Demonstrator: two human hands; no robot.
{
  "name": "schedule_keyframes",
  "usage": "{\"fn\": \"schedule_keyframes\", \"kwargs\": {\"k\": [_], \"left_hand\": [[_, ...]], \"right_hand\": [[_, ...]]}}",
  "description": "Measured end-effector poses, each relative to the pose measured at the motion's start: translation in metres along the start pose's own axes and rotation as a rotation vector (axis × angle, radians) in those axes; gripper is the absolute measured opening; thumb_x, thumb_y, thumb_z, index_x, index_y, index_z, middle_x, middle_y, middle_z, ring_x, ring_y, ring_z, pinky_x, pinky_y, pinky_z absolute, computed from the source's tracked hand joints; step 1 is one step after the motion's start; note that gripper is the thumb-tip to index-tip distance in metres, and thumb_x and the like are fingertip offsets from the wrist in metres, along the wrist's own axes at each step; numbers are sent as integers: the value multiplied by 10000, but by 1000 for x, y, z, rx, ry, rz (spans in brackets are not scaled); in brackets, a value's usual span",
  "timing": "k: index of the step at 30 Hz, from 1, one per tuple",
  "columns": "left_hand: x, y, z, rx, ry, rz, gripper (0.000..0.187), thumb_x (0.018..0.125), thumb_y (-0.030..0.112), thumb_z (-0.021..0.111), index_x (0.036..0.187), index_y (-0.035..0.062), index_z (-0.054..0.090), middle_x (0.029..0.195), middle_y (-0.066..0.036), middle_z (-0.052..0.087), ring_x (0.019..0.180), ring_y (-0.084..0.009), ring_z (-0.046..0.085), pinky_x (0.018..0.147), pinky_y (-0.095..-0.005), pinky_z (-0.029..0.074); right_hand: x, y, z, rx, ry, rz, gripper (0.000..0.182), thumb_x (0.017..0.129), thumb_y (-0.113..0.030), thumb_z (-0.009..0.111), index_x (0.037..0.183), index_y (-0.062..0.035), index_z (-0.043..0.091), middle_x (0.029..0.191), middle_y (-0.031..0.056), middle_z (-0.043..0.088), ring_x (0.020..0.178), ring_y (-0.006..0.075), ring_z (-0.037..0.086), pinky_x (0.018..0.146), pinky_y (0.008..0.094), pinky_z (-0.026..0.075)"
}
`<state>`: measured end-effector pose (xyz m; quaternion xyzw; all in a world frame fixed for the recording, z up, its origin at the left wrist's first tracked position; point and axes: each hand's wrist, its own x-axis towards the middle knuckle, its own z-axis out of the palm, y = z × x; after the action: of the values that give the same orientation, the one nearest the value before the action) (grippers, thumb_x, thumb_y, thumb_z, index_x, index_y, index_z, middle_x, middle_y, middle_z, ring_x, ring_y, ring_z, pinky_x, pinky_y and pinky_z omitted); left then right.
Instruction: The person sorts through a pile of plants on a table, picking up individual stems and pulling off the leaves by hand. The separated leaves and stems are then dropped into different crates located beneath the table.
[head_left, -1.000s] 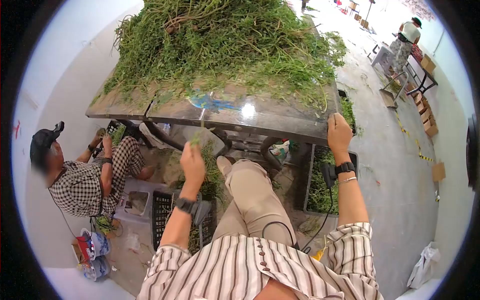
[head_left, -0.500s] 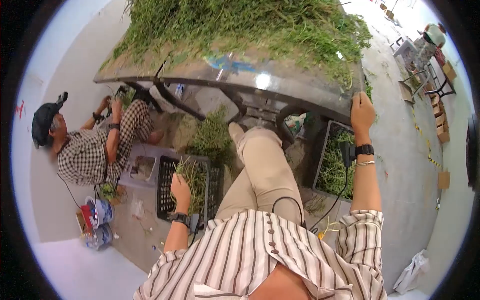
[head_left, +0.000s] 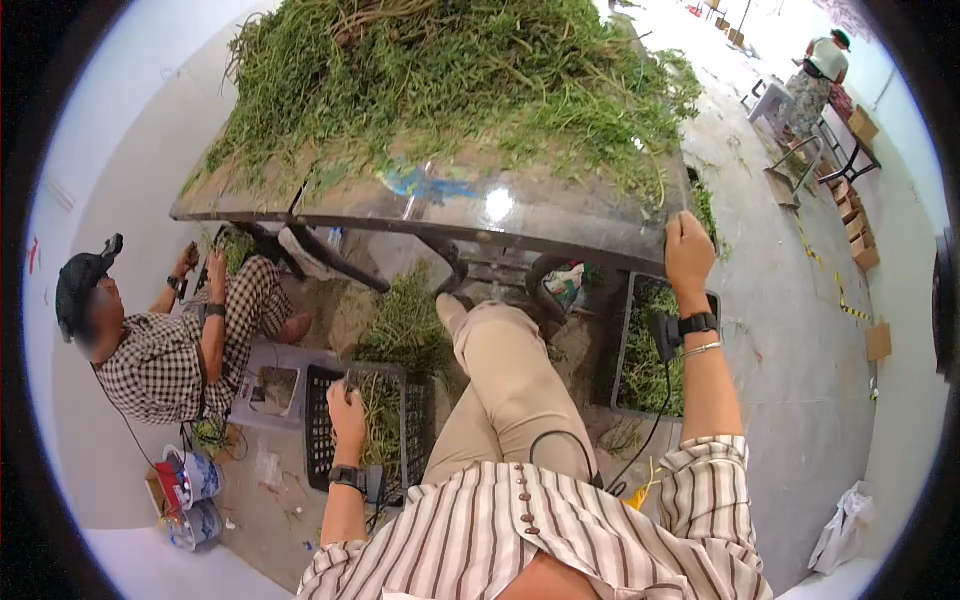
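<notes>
My left hand [head_left: 347, 420] is closed at the rim of a black crate [head_left: 408, 425] on the floor, with green stems [head_left: 380, 415] inside it. Whether it grips the rim or stems is too small to tell. On the other side, my right hand [head_left: 690, 258] is wrapped round the near right corner of the table [head_left: 560, 240]. A large heap of leafy green plants [head_left: 440, 90] covers much of the tabletop.
A second dark crate [head_left: 622, 345] of greens stands below my right hand. At the left sits a person in a checked shirt [head_left: 155, 365], holding stems. Greens [head_left: 405, 320] lie under the table. Another person [head_left: 825, 75] and cardboard boxes [head_left: 855, 230] are at the far right.
The table, crates and both hands appear lower in the view. The stems that stuck up from my left hand no longer show there. My right hand remains on the table corner.
</notes>
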<state>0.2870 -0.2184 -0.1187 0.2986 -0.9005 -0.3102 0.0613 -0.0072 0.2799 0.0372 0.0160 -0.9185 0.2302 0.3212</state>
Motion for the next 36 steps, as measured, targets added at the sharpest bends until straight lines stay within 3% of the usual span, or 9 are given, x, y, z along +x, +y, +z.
{"fn": "schedule_keyframes", "kwargs": {"k": [1,3,7,11,15,20,27,31,36], "left_hand": [[15,19,-1,-8,8,12,380,906,162,516,1234,-22,468,1263,-191,443,1125,-359,468,970,-416,378],[45,69,-8,-82,109,340,331,905,142,509,1197,-14,501,1214,-181,487,1101,-351,486,964,-399,383],[89,190,-27,-190,150,659,284,875,64,534,1141,-37,533,1212,-172,504,1055,-307,537,902,-356,442],[104,293,-30,-382,3,812,308,863,53,535,1161,-26,534,1208,-148,509,1002,-254,577,852,-317,474],[98,370,-19,-446,-168,839,331,878,91,523,1200,15,534,1215,-111,504,1042,-231,539,874,-329,451],[117,429,14,-353,-225,1117,358,845,98,583,1183,-5,527,1196,-171,526,1113,-340,505,928,-376,427],[180,480,61,-163,-185,1108,426,854,142,583,1240,-11,489,1261,-181,486,1131,-346,495,939,-383,417],[219,500,88,-90,-126,1103,480,857,163,592,1281,-10,446,1288,-217,455,1166,-374,457,977,-422,387],[246,517,81,-91,-99,984,478,852,137,585,1286,9,428,1316,-195,409,1207,-387,392,984,-433,385]], "right_hand": [[0,0,0,1,16,-3,247,891,-247,499,773,-30,514,768,177,544,714,390,531,616,433,428],[0,-2,0,36,14,2,239,893,-240,493,774,-34,520,770,177,546,713,389,532,609,433,428],[0,-3,-1,23,-1,35,222,883,-231,498,772,-41,523,772,167,551,719,387,535,612,440,431],[0,-2,0,27,-26,58,221,880,-231,496,763,-44,505,772,163,541,721,386,531,609,445,431],[-2,0,2,20,8,29,223,877,-231,495,759,-42,491,772,158,534,717,383,528,599,442,432],[-1,-4,-1,43,13,13,192,857,-191,523,749,-37,485,757,151,526,715,378,529,590,428,436],[0,-1,0,89,61,-62,189,859,-177,531,740,-33,502,730,149,519,679,369,528,571,406,437],[-1,-2,-1,76,3,-6,194,857,-168,541,730,-26,505,740,155,535,682,365,537,575,403,440],[0,-7,-4,103,42,-48,179,852,-149,547,725,-27,514,712,154,518,638,354,521,554,403,424]]}}
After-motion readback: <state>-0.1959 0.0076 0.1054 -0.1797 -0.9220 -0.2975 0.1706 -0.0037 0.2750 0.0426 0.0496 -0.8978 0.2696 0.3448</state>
